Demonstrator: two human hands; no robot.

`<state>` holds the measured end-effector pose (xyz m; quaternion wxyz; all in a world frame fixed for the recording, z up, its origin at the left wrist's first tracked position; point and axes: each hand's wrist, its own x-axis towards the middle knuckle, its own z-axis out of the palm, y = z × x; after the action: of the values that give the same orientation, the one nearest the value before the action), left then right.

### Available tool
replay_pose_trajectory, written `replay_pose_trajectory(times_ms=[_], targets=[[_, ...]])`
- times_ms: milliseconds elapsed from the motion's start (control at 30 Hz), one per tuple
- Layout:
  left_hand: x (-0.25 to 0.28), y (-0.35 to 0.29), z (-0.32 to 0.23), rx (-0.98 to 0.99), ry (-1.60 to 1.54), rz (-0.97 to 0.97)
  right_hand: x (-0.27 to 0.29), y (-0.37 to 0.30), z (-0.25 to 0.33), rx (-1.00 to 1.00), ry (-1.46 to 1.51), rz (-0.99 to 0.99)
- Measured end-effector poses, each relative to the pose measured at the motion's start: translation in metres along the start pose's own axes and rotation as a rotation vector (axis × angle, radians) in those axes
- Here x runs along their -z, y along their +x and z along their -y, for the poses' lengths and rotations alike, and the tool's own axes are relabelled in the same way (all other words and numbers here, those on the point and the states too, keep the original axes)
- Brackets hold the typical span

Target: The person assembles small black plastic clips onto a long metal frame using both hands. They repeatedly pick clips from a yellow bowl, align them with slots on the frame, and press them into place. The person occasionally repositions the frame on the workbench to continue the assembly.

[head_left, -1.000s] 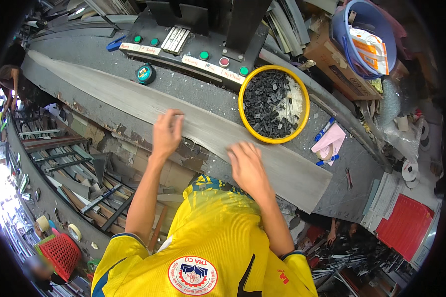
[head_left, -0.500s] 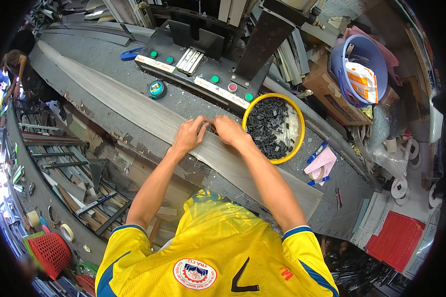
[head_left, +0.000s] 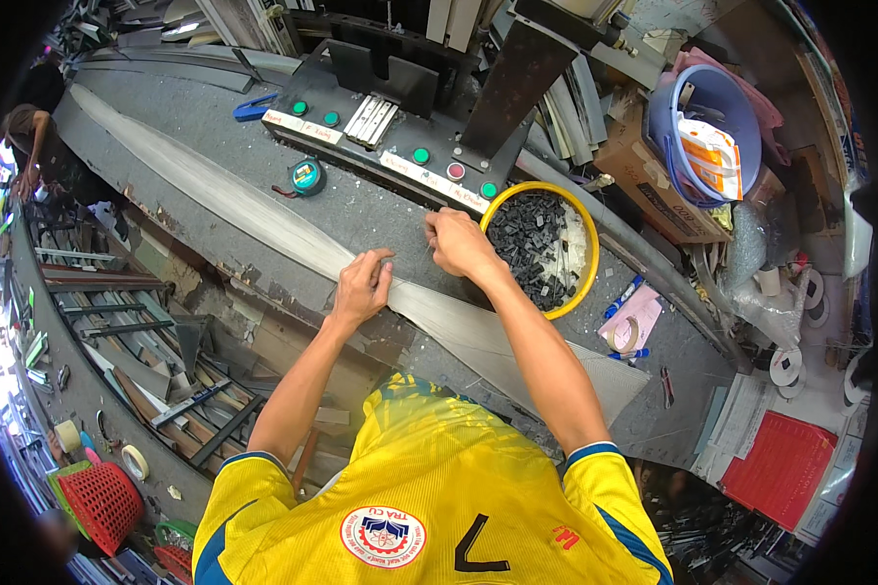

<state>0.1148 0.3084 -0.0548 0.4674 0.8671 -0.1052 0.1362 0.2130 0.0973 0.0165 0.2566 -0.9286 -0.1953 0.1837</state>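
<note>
Head camera shows me a pale grey strip [head_left: 449,317] running from ten to four o'clock across the bench [head_left: 185,117], narrow at the left hand [head_left: 363,290]. That hand's curled fingers touch it; whether they pinch, I cannot tell. At its two o'clock, the right hand [head_left: 461,244] has bunched fingers, any hold unclear. Yellow basin [head_left: 592,246] at the right hand's three o'clock.

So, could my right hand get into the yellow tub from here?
Likely yes: your right hand is just left of the yellow tub, whose top is open, and nothing visible blocks the way.
</note>
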Motion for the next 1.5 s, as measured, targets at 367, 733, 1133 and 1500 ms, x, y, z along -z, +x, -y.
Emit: replay_pose_trajectory(times_ms=[367,733,1133,1500], targets=[[-0.011,-0.007,-0.008,0.142,-0.03,-0.111,-0.051,-0.022,0.024,-0.403,0.768,-0.415],[-0.004,-0.006,-0.012,-0.076,0.176,0.145,0.148,-0.068,0.079,0.203,0.661,-0.907],[-0.005,-0.001,-0.013,-0.043,0.23,0.298,0.172,-0.181,-0.006,0.049,0.584,-1.526],[0.005,-0.008,-0.061,0.302,-0.136,0.26,0.029,-0.169,-0.093,-0.535,-0.034,-0.966]])
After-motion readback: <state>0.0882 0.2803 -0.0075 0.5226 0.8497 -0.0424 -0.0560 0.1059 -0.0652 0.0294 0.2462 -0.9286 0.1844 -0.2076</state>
